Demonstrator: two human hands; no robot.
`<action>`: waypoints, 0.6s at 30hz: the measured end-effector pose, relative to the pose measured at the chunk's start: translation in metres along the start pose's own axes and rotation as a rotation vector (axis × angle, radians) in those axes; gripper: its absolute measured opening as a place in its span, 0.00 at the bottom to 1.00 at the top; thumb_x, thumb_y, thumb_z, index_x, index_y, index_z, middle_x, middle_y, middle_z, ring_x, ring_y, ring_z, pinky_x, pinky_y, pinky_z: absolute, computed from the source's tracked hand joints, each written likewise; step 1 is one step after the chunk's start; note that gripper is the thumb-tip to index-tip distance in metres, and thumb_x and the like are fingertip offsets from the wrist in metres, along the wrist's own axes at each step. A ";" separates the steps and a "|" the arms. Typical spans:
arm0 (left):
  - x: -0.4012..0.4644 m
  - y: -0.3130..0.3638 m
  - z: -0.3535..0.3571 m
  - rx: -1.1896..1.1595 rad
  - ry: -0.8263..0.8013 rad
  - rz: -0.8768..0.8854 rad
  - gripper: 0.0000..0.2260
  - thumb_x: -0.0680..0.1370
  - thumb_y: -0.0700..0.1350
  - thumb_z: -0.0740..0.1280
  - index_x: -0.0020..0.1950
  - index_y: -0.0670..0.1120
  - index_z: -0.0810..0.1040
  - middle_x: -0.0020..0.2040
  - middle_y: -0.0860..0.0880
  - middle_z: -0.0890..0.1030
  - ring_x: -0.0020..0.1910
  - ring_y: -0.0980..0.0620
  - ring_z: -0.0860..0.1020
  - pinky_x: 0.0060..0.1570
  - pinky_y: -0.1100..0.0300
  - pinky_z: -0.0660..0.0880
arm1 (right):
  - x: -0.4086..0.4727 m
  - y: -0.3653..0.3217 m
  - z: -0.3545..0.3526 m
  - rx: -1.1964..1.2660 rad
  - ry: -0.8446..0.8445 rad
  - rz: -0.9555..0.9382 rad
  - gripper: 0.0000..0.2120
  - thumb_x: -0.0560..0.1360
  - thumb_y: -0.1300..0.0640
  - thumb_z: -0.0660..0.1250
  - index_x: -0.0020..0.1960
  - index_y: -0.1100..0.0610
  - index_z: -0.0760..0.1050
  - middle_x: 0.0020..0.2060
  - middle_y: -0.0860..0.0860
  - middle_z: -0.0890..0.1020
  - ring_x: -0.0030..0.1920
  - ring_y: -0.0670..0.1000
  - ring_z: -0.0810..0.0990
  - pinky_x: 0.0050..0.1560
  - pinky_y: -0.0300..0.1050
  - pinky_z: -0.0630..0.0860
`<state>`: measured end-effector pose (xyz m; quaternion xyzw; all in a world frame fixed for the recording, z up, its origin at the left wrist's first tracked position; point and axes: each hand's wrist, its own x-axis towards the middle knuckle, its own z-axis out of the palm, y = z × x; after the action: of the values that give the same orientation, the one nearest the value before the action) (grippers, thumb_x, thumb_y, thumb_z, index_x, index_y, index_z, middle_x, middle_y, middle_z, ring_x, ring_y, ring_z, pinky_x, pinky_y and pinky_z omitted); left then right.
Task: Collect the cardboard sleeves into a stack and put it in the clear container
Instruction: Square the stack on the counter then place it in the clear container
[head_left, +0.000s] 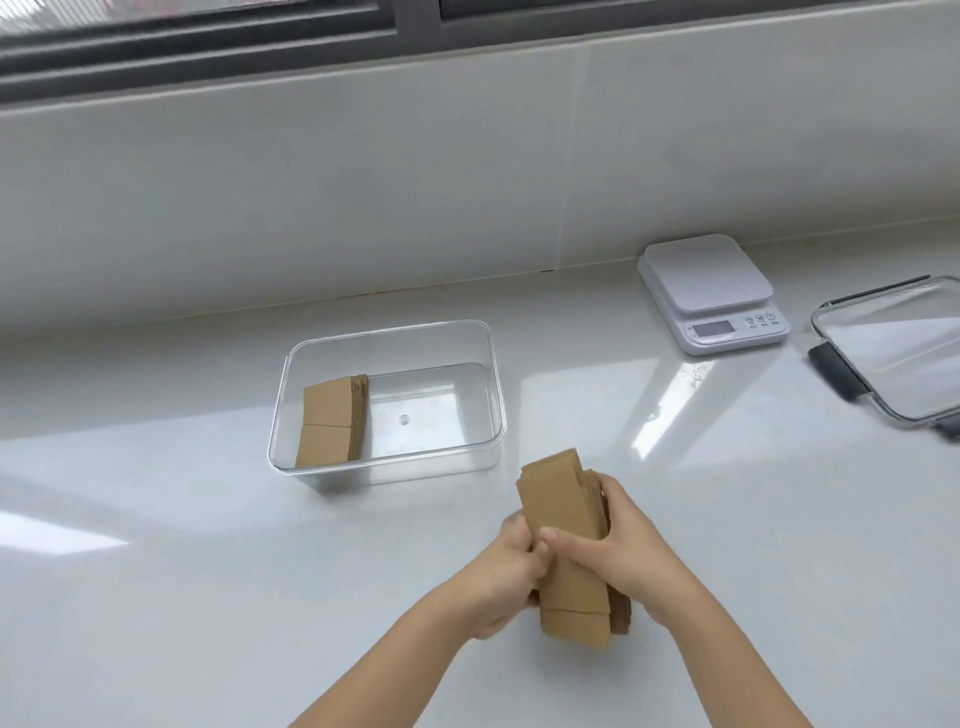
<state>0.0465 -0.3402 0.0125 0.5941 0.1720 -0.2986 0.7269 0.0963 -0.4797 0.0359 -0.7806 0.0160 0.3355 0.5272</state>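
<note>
A stack of brown cardboard sleeves (569, 525) stands on edge above the white counter, held between both hands. My left hand (506, 577) grips its left side. My right hand (618, 545) wraps its right side, thumb across the front face. The clear container (498, 384) sits behind and to the left of my hands. Inside it, another stack of cardboard sleeves (330, 421) leans against the left wall.
A white kitchen scale (711, 291) stands at the back right of the counter (208, 571). A clear lid with dark clips (893, 353) lies at the right edge. A tiled wall and a window frame rise behind the counter.
</note>
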 end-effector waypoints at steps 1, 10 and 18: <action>-0.009 -0.007 -0.004 0.021 -0.002 -0.008 0.23 0.76 0.45 0.59 0.71 0.50 0.59 0.66 0.49 0.73 0.61 0.51 0.76 0.57 0.53 0.76 | -0.009 -0.001 0.004 -0.043 -0.063 -0.026 0.35 0.62 0.51 0.78 0.62 0.42 0.63 0.53 0.42 0.79 0.52 0.42 0.79 0.50 0.40 0.77; -0.102 -0.021 -0.037 0.533 0.715 0.355 0.46 0.63 0.47 0.77 0.74 0.49 0.54 0.69 0.57 0.63 0.69 0.58 0.63 0.65 0.62 0.61 | -0.038 -0.034 0.070 -0.945 -0.081 -0.473 0.34 0.68 0.52 0.70 0.69 0.56 0.59 0.57 0.52 0.76 0.56 0.56 0.77 0.52 0.48 0.74; -0.096 -0.054 -0.039 1.298 0.745 0.026 0.41 0.71 0.59 0.63 0.75 0.43 0.47 0.68 0.52 0.63 0.69 0.53 0.62 0.71 0.48 0.49 | -0.030 -0.027 0.127 -1.423 -0.082 -0.690 0.23 0.61 0.64 0.74 0.54 0.63 0.71 0.49 0.58 0.76 0.49 0.57 0.76 0.42 0.45 0.66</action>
<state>-0.0572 -0.2869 0.0203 0.9674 0.1889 -0.1103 0.1273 0.0186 -0.3714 0.0459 -0.8781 -0.4646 0.1114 -0.0242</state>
